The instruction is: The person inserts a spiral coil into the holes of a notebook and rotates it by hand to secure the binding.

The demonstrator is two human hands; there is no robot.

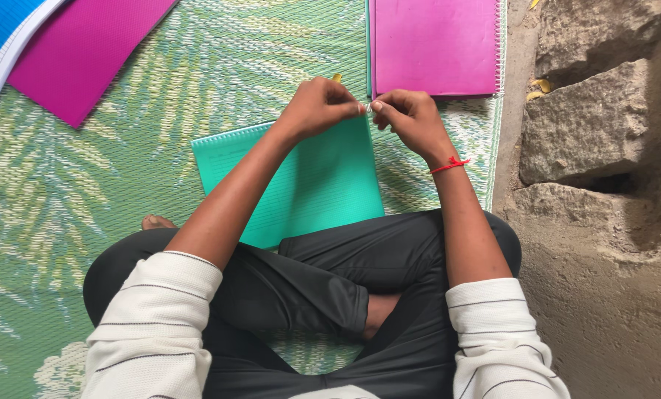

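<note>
My left hand and my right hand meet fingertip to fingertip above the mat, pinching something small and pale between them; what it is stays too small to tell. A red thread circles my right wrist. Under my hands lies a teal spiral notebook on the mat, its near corner covered by my crossed legs. A small yellow bit peeks out behind my left hand.
A magenta spiral notebook lies just beyond my hands. Another magenta cover and a blue book lie at the far left. The green leaf-patterned mat ends at the right against rough stones and bare ground.
</note>
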